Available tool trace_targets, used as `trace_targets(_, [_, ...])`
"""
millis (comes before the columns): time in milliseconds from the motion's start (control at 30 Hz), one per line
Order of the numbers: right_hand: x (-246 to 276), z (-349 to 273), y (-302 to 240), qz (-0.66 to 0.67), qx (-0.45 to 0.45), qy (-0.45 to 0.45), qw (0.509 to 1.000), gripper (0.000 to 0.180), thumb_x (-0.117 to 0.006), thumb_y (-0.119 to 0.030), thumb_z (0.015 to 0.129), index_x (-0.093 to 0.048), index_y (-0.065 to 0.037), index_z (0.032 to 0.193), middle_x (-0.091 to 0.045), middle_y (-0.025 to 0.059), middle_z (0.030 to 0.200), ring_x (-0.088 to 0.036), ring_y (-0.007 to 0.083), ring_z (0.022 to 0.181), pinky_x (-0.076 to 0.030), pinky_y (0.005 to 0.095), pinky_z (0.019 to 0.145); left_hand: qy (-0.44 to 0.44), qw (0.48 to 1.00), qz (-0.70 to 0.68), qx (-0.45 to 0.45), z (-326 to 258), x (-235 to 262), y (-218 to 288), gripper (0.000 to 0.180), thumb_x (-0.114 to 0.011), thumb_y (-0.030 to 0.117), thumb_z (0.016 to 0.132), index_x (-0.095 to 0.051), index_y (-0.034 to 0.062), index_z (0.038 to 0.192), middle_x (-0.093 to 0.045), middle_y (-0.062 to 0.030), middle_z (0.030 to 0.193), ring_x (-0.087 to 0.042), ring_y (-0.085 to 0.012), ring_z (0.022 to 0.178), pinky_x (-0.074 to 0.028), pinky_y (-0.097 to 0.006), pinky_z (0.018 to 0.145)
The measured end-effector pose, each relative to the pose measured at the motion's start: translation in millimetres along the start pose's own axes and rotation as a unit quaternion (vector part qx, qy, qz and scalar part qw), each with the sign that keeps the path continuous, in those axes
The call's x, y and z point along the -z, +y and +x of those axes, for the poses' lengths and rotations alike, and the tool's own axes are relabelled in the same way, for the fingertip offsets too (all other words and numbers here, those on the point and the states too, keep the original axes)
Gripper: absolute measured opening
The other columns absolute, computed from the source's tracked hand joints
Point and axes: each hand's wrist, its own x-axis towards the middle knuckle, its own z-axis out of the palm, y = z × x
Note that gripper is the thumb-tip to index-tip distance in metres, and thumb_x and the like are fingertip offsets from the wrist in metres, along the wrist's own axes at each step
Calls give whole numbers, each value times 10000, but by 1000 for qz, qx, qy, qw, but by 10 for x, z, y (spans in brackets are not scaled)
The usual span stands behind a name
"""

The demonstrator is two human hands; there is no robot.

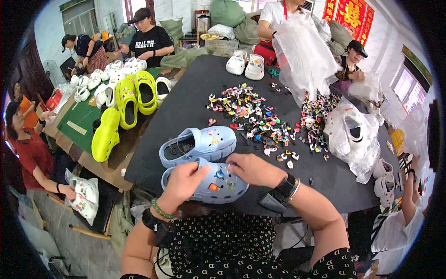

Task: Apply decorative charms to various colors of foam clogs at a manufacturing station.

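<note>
Near the close edge of the black desk, the nearer blue clog lies between the person's two hands, its toe to the right, with small charms on its upper. The farther blue clog sits just beyond it, pointing the same way.

The clog looks like moulded foam: probably light, smooth, and soft enough to flex under a thumb yet springy, so it may slide on the desk if pressed from one side only. The rim of the foot opening seems the surest hold, with a second hand steadying the perforated upper; the charms look small and would be better not used as handles.

The left grip is closed over that rim, thumb on top, so the clog's body extends to its right and below. The right grip comes over the far side of the upper with fingers bent and close together, touching it; whether they pinch anything cannot be told. Loose charms are heaped beyond both clogs, well apart from either grip.
</note>
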Motion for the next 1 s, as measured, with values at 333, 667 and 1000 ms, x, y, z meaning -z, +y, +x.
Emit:
trace_targets(333, [-138, -368, -202, -126, 17, -21, 992, 1100, -843, -470, 660, -231, -123, 1506, -342, 232, 1473, -409, 448, 1295, -415, 562, 1005, 192, 980, -33, -50, 380, 383, 99, 338, -616, 331, 961, -602, 4, 1050, -625, -60, 972, -575, -123, 879, -461, -275, 816])
trace_targets(667, [-276, -454, 5, -107, 63, 25, 992, 1007, -850, -365, 682, -285, -135, 1483, -351, 210, 1460, -394, 416, 1307, -414, 531, 1022, -76, 882, -397, 240, 1195, 306, -134, 503, -621, 449, 929, -613, -14, 1126, -675, -148, 1110, -636, -272, 1035, -483, -416, 942])
trace_targets(1000, [346, 6, 1080, -90, -40, 141, 985, 307, -786, -216, 741, -630, -16, 916, -648, 166, 843, -637, 355, 846, -506, 434, 749, 33, 898, -373, 230, 1232, 114, -240, 251, -648, 95, 847, -625, -65, 1040, -673, -159, 998, -672, -272, 864, -543, -406, 764])
